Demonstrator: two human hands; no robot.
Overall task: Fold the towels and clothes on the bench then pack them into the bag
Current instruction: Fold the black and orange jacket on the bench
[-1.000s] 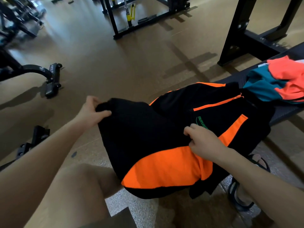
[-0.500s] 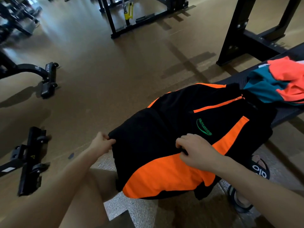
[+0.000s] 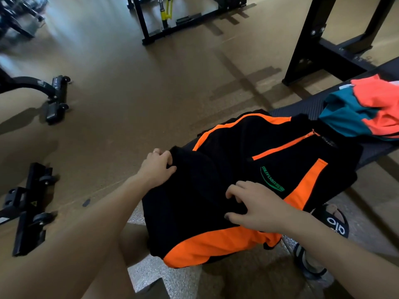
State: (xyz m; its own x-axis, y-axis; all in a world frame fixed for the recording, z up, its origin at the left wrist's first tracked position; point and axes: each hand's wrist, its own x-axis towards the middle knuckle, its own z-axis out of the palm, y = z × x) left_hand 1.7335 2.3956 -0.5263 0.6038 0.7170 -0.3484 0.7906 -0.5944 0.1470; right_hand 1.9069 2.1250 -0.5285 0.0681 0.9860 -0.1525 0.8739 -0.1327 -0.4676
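A black garment with orange panels and a green logo (image 3: pixel 248 169) lies across the near end of the dark bench (image 3: pixel 302 108) and over my knee. My left hand (image 3: pixel 156 167) grips its black left edge, fingers curled round the fabric. My right hand (image 3: pixel 257 206) lies on the middle of the garment just below the logo, fingers bent and thumb tucked into a fold of black cloth. Further along the bench, at the right edge, sits a crumpled teal and coral piece of clothing (image 3: pixel 367 113). No bag is in view.
Brown gym floor stretches to the left and ahead. A black rack frame (image 3: pixel 319 46) stands behind the bench, another frame (image 3: pixel 149 24) further back. Wheeled black machine feet (image 3: pixel 54 98) (image 3: pixel 28 208) sit at left. My sandalled foot (image 3: pixel 330 223) is below the bench at right.
My left hand swung the garment's black edge down toward my knee, then lifted it back up and right over the cloth. My right hand stayed on the middle, shifting slightly.
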